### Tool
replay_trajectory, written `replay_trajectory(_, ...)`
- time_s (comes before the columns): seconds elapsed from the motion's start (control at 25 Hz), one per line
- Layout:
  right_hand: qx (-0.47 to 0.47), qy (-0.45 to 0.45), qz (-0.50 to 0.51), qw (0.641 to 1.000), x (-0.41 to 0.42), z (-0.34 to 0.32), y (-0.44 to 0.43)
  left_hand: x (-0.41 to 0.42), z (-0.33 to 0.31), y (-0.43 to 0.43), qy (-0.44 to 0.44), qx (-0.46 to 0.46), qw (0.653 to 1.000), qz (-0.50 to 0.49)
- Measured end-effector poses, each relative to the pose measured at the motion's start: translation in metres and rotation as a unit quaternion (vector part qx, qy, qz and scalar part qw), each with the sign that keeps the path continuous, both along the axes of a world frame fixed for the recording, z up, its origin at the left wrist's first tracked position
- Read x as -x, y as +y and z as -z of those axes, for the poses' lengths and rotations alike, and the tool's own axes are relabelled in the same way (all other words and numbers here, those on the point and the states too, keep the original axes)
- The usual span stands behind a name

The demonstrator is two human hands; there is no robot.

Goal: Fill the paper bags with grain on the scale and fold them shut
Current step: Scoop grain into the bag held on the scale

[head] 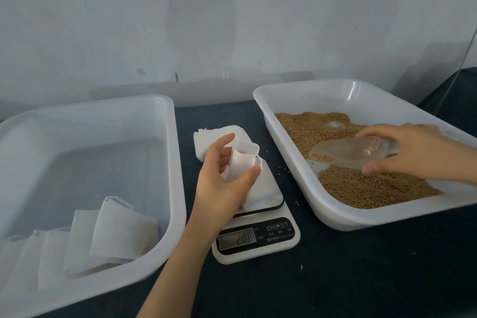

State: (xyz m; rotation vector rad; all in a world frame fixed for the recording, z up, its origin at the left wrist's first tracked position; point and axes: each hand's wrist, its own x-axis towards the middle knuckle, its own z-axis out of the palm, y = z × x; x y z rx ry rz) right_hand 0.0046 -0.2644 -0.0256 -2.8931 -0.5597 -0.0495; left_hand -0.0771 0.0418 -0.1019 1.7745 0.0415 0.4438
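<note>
The dark, cloth-like tabletop (361,266) carries a white kitchen scale (258,237) with a glossy black control panel and a grey display whose digits are blurred. To its left sits a translucent plastic tub (180,188) with rounded corners; flat, matte white filled bags (121,230) lean in an overlapping row against its near wall. The left hand (219,186) reaches over the scale's platform, thumb and fingers curled round a soft white paper bag (240,162), holding its mouth spread open while the bag's base rests on the platform. A few loose kernels (280,168) lie beside the scale. Just behind it is a neat stack of empty bags (211,137). To the right, a white, shallow rectangular tray (309,98) holds golden-brown grain (366,188) in uneven patches. Over it the right hand (418,152) clamps fingers above and thumb below on a clear plastic scoop (343,150), whose rounded lip touches the grain. A pale, smudged wall (232,20) stands behind.
</note>
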Motion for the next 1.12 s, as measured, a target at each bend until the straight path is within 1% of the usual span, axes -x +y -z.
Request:
replay_trajectory(0.08, 0.024, -0.026, 0.002, 0.999, -0.003, -0.013, 0.007, 0.0, -0.001, 0.0, 0.005, -0.003, 1.0, -0.001)
replay_trajectory(0.16, 0.024, -0.042, -0.006, 0.999, -0.005, -0.029, 0.019, 0.0, -0.001, 0.0, 0.004, -0.003, 1.0, -0.001)
replay_trajectory(0.36, 0.007, -0.057, -0.08, 0.995, -0.005, -0.067, 0.063, 0.001, -0.001, -0.001, 0.008, -0.002, 1.0, 0.002)
replay_trajectory(0.52, 0.076, -0.081, -0.113, 0.987, -0.005, -0.078, 0.099, 0.001, -0.002, -0.001, 0.012, 0.003, 1.0, 0.009)
replay_trajectory(0.68, 0.183, -0.149, -0.161, 0.958, -0.005, -0.078, 0.122, 0.002, -0.002, -0.001, 0.008, 0.017, 1.0, 0.021)
replay_trajectory(0.88, 0.236, -0.238, -0.22, 0.916, 0.006, -0.082, 0.138, 0.002, -0.001, 0.0, -0.003, 0.032, 0.999, 0.026)
replay_trajectory(1.12, 0.266, -0.35, -0.253, 0.862, 0.022, -0.088, 0.149, 0.002, -0.001, 0.001, -0.015, 0.037, 0.999, 0.031)
